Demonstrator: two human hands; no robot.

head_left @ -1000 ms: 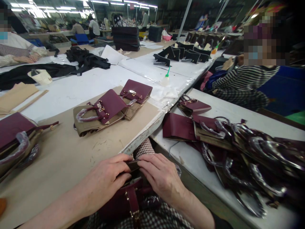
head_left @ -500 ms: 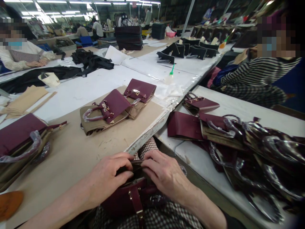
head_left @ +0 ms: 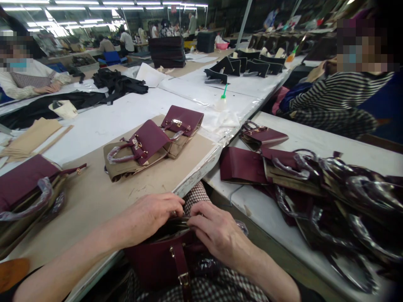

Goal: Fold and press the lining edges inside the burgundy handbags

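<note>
A burgundy handbag (head_left: 157, 261) rests on my lap, its mouth turned up and a buckled strap (head_left: 180, 264) hanging down its front. My left hand (head_left: 159, 214) is closed at the bag's far rim, fingertips bent over the edge. On the right side of the same rim, my right hand (head_left: 214, 224) pinches the edge between thumb and fingers. The bag's inside is dark and partly covered by my hands. Plastic-wrapped handle parts show beside my right wrist.
Two burgundy bags (head_left: 154, 140) lie on brown paper ahead, another bag (head_left: 28, 180) at left. A pile of bags (head_left: 315, 188) covers the right table. A glue bottle (head_left: 223, 100) with green nozzle stands farther back. Co-workers sit at left (head_left: 28, 79) and right (head_left: 340, 92).
My left hand has drawn out of the bag's mouth up to its far rim, moving slightly right. My right hand stays at the rim, and more of the bag's front shows.
</note>
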